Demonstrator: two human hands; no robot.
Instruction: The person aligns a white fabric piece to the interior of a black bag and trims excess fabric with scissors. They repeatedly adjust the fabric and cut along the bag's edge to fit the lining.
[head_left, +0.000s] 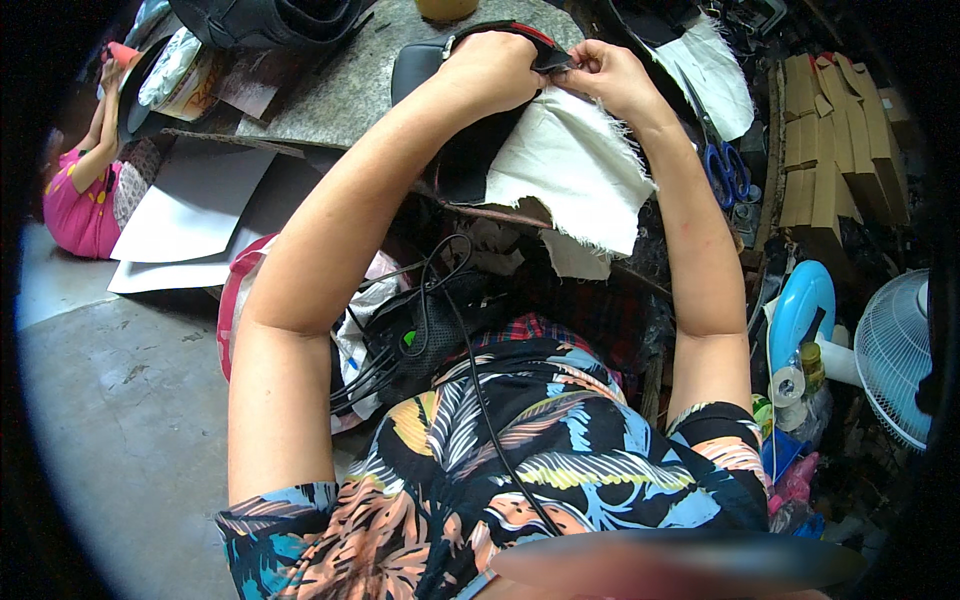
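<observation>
Here my left hand (pixel 490 70) lies closed on the black piece (pixel 470 150) at the counter (pixel 345 95) edge. My right hand (pixel 610 75) pinches its red-trimmed strap (pixel 545 50) with fingers (pixel 578 66) pressed together, above the white cloth (pixel 570 170).

Grey stone slab (pixel 340 95), black piece (pixel 415 65), white cloth (pixel 570 165)

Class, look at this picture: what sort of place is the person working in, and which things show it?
Probably a small, cluttered craft or shoe-repair workshop. Both hands work a black piece over frayed white cloth on a stone-topped bench, with blue-handled scissors and stacked cardboard close by.
</observation>
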